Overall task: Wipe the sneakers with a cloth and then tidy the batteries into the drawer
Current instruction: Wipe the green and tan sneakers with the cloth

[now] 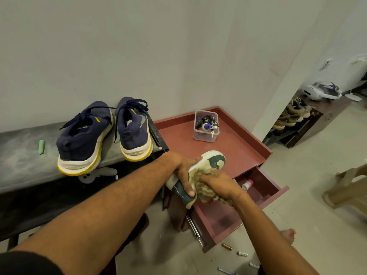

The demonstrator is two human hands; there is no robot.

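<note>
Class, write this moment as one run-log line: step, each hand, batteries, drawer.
step: sneaker wipe | left hand: holds sneaker | right hand: presses cloth on sneaker | batteries: on floor | drawer: open

Pale, bare room corner with low furniture along the wall.
Off-white walls (139, 46) met at a corner above a dusty grey bench (19, 155) and, just beside it, a reddish-brown cabinet (178, 135) whose top had a raised rim. The floor (317, 225) was pale and speckled. Farther right a dark shoe rack (319, 116) stood against the side wall, and a beige plastic chair (349, 187) showed at the right edge. The light was soft and even.
</note>
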